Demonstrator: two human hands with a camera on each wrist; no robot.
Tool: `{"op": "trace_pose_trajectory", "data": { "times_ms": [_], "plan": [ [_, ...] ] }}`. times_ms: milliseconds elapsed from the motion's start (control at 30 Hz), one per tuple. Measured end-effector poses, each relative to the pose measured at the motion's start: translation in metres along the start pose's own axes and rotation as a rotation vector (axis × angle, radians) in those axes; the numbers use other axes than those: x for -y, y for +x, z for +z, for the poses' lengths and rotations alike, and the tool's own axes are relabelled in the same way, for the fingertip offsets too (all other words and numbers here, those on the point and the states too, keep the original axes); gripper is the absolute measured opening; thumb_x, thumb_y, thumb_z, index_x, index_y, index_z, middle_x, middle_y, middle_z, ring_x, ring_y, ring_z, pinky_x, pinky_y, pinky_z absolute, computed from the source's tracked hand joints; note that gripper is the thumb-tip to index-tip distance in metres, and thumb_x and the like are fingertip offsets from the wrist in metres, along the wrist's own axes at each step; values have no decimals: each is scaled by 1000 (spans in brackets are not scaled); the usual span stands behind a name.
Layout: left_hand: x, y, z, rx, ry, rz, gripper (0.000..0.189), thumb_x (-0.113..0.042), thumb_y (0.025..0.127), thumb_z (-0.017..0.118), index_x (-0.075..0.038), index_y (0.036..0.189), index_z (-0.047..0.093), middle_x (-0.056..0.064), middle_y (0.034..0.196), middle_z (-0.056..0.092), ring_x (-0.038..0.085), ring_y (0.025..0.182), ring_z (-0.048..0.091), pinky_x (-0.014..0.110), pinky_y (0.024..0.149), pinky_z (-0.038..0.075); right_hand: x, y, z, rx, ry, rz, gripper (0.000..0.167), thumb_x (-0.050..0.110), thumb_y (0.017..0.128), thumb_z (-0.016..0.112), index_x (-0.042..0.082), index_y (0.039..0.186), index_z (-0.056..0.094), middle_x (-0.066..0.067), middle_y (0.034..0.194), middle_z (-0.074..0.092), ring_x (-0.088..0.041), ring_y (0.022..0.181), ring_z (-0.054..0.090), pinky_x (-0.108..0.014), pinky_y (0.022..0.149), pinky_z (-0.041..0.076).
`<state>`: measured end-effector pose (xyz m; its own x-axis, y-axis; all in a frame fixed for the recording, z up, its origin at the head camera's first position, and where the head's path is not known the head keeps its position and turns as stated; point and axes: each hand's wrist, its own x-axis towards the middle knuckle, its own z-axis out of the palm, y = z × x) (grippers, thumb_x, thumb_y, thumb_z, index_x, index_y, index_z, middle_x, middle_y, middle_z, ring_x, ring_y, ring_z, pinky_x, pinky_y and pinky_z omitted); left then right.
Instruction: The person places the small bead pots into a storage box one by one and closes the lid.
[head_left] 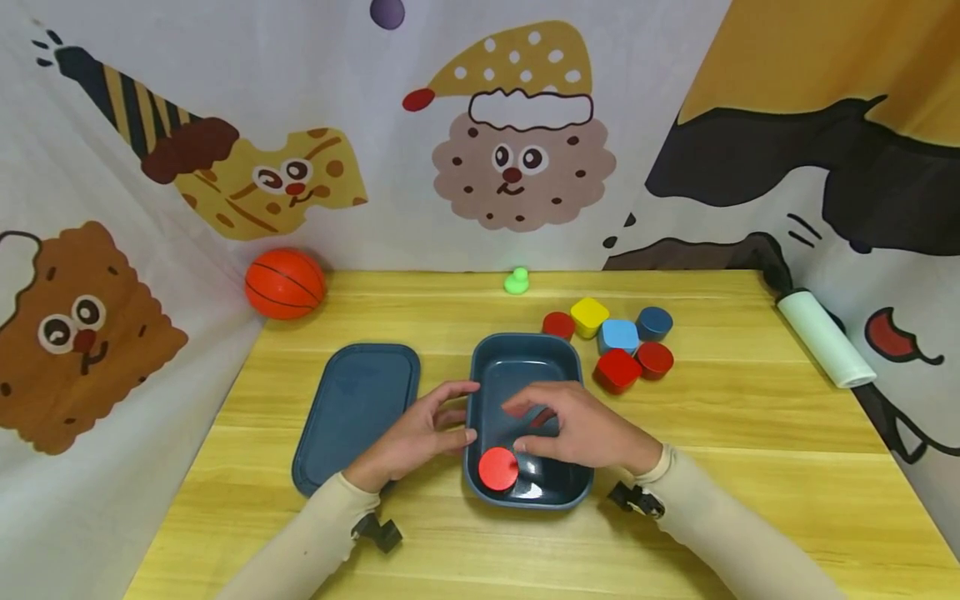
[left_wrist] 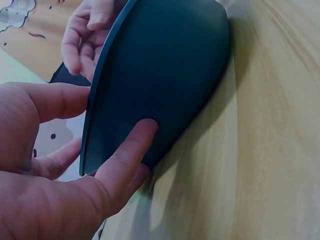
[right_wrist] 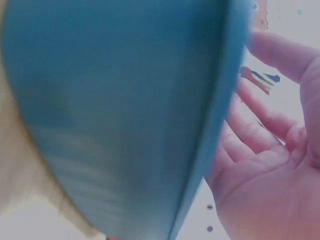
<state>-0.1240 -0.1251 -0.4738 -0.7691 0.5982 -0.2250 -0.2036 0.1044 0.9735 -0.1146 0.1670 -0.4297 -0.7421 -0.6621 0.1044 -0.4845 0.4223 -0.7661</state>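
A dark blue-grey rectangular box (head_left: 585,492) stands on the table, open side up. Inside its near left corner sits a round red block (head_left: 498,468). My left hand (head_left: 420,433) is at the box's left side; in the left wrist view its fingertips (left_wrist: 145,127) touch the outer wall and the rim. Over the box hovers my right hand (head_left: 581,425), fingers loosely bent and apart. In the right wrist view, the right palm (right_wrist: 265,175) shows beyond the box rim, with no object seen in it. A reddish patch under the right hand is too shaded to identify.
Left of the box lies a matching flat lid (head_left: 360,408). Several blocks cluster behind right, including a yellow block (head_left: 589,316), a light blue block (head_left: 618,336) and a red block (head_left: 617,372). A small green duck (head_left: 517,282), an orange ball (head_left: 285,284) and a pale roll (head_left: 827,340) edge the table.
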Motion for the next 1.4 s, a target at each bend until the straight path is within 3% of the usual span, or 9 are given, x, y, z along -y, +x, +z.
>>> {"op": "trace_pose_trajectory", "data": {
  "times_ms": [200, 433, 567, 667, 867, 1167, 1267, 1400],
  "plan": [
    [0, 0, 0, -14, -2, -6, 76, -10, 98, 76, -14, 163, 36, 17, 166, 40, 42, 146, 50, 45, 95, 62, -6, -10, -17, -175, 21, 67, 47, 21, 91, 86, 22, 135, 67, 4, 123, 77, -25, 109, 75, -36, 91, 63],
    [1, 0, -1, -23, 9, -7, 76, -12, 97, 77, -16, 162, 38, 15, 166, 40, 41, 146, 51, 45, 95, 62, -24, -23, -37, -335, 70, 105, 43, 13, 92, 84, 10, 132, 68, -10, 126, 75, -32, 112, 73, -38, 90, 64],
    [1, 0, -1, -29, 10, -5, 75, -12, 97, 77, -15, 162, 39, 14, 166, 40, 41, 146, 51, 45, 96, 62, -32, -32, -48, -406, 35, 162, 41, 13, 93, 83, 9, 131, 68, -8, 127, 74, -31, 112, 72, -41, 92, 64],
    [1, 0, -1, -33, 15, -9, 74, -11, 97, 77, -15, 161, 39, 12, 166, 40, 40, 146, 51, 44, 95, 62, -38, -39, -55, -447, 3, 197, 41, 13, 93, 83, 7, 132, 68, -7, 126, 74, -30, 110, 73, -39, 93, 63],
    [1, 1, 0, -28, 23, -3, 73, -11, 98, 76, -12, 161, 38, 15, 166, 38, 42, 146, 50, 43, 95, 62, -54, -53, -63, -497, -8, 230, 37, 13, 96, 79, 6, 131, 67, -13, 126, 73, -31, 107, 73, -16, 91, 58],
    [1, 1, 1, -29, 19, 5, 73, -11, 98, 76, -12, 161, 39, 15, 167, 37, 45, 147, 48, 44, 95, 62, -77, -71, -73, -570, -85, 310, 37, 17, 100, 76, 11, 135, 67, -13, 132, 71, -36, 115, 69, -10, 94, 52],
    [1, 1, 1, -30, 18, 5, 73, -12, 98, 77, -12, 161, 40, 15, 167, 36, 45, 147, 48, 44, 95, 62, -85, -77, -75, -595, -100, 362, 39, 19, 100, 75, 8, 137, 65, -14, 137, 68, -35, 123, 65, -22, 102, 56],
    [2, 1, 0, -29, 17, 2, 74, -12, 97, 77, -12, 161, 39, 15, 168, 36, 44, 147, 49, 43, 94, 62, -95, -83, -80, -621, -110, 430, 45, 17, 100, 75, 1, 141, 62, -20, 144, 61, -41, 134, 57, -56, 108, 51]
  ]
}}
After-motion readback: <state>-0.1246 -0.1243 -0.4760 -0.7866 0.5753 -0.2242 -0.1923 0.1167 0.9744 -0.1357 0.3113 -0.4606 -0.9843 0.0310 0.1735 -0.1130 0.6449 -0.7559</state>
